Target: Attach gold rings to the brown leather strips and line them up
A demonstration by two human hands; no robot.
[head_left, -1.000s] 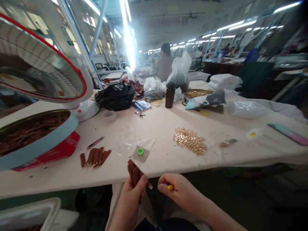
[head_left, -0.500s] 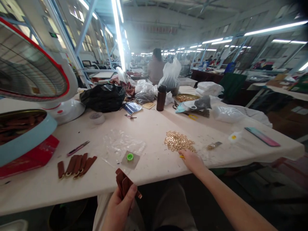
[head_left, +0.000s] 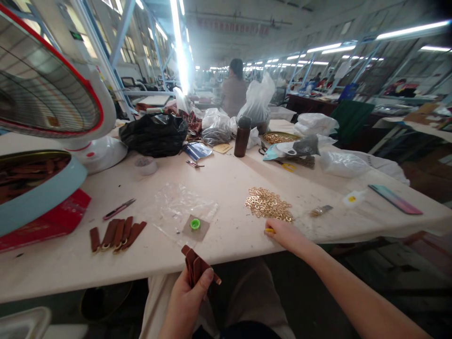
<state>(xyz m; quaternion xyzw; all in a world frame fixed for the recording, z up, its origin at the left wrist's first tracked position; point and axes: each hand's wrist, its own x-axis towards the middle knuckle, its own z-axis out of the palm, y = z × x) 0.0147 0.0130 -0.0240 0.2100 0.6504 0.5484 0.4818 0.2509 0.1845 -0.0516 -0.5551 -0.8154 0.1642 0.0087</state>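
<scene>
Several brown leather strips [head_left: 195, 264] are gripped in my left hand [head_left: 189, 296], just off the table's front edge. My right hand [head_left: 282, 233] rests on the table beside the near edge of a pile of gold rings [head_left: 266, 202]. Its fingers are closed, with a small yellow thing [head_left: 270, 230] showing at them; what else they pinch is hidden. More brown strips with gold rings [head_left: 118, 233] lie in a row at the left. Between the hands and that row, a green round cap [head_left: 195, 224] sits on a grey square.
A fan [head_left: 102, 150] and a blue-rimmed tin of strips [head_left: 45, 188] stand at the left. Across the back are a black bag [head_left: 155, 134], a dark bottle [head_left: 243, 137] and plastic bags. A phone [head_left: 395, 199] lies right. A person [head_left: 235, 89] sits beyond.
The view has shifted slightly, so the table things appear a little further right and higher. Both hands hold nearly the same poses, the left still with the strips.
</scene>
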